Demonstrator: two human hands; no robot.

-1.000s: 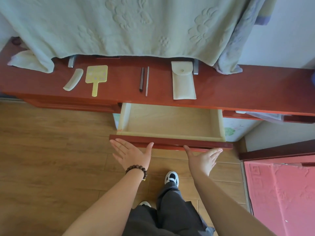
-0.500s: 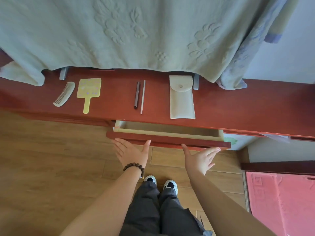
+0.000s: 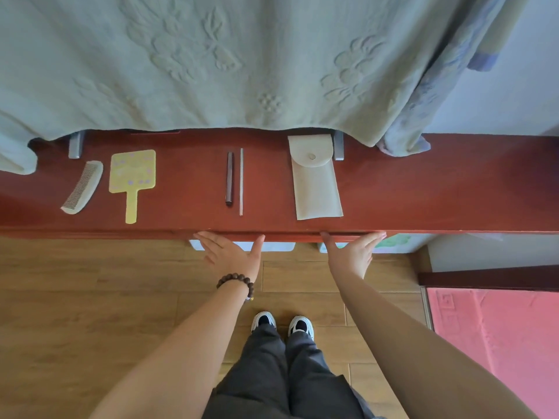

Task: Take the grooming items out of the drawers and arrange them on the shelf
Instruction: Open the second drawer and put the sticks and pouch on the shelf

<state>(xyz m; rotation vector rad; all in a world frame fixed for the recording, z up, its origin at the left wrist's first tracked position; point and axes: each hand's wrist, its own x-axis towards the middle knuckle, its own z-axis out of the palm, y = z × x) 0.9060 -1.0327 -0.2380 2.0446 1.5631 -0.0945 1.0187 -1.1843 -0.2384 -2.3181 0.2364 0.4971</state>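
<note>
Below, flat hands (image 3: pixel 234 255) (image 3: pixel 352 252) — seemingly touching glossy red shelf (image 3: pixel 423 189) edge.

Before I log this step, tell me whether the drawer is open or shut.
Shut. The drawer front sits flush under the shelf edge, no interior showing, with the left hand and right hand flat against it.

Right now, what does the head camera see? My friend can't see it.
Two open hands, left and right, press the drawer front under a red shelf. On it lie a comb, mirror, two sticks and a pouch.
</note>
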